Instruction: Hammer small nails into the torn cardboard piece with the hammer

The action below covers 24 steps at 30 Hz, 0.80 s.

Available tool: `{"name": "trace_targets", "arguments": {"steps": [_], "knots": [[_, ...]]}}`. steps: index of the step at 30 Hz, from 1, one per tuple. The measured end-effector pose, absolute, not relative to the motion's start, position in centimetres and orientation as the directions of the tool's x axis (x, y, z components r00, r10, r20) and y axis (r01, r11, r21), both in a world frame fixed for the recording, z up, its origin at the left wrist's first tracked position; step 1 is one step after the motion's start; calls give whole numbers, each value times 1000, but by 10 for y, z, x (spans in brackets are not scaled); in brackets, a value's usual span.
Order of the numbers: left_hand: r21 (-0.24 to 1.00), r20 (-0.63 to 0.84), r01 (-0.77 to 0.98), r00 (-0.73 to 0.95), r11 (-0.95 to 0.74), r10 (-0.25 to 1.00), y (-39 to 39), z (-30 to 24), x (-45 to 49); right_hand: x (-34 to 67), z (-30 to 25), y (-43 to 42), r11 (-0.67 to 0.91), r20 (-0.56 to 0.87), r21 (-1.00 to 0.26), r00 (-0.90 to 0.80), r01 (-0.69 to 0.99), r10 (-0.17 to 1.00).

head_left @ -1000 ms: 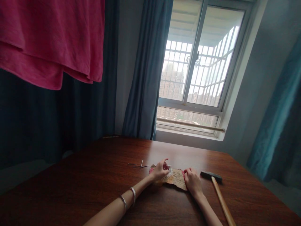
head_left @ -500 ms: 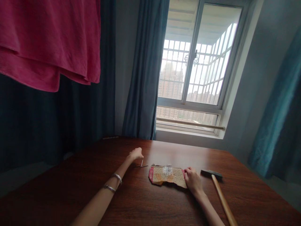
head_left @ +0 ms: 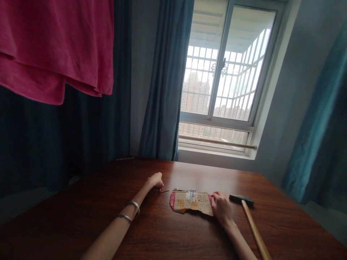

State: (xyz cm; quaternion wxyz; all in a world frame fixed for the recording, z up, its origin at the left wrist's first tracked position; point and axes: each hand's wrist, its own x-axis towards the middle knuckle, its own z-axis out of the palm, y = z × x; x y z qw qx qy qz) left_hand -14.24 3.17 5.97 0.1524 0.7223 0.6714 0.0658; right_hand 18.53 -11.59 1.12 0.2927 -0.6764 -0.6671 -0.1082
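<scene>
My left hand is closed in a pinch low over the table, left of a patterned piece. A thin metal nail shows just under its fingertips, partly hidden by them. Beside it another nail lies on the tabletop. My right hand is closed on the right end of the flat, dotted piece, which has pink ends and a ragged near edge. Several upright nails stand in a cluster in its middle, where the surface looks whitish.
A hammer with a wooden handle and dark head lies right of my right hand. All of this rests on a brown wooden table. A pink cloth hangs at upper left; curtains and a window stand behind.
My left hand has come down slightly, and the nail under its fingers sits lower, nearer the tabletop. My right hand stays on the dotted piece. The view has shifted a little.
</scene>
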Motion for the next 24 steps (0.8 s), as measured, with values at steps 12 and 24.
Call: {"name": "trace_targets", "arguments": {"steps": [12, 24], "knots": [[554, 13, 810, 227, -196, 974, 35, 68, -136, 186, 18, -121, 134, 628, -311, 97, 941, 772], [908, 212, 212, 515, -363, 830, -26, 85, -44, 157, 35, -127, 331, 427, -859, 189, 391, 884]]}}
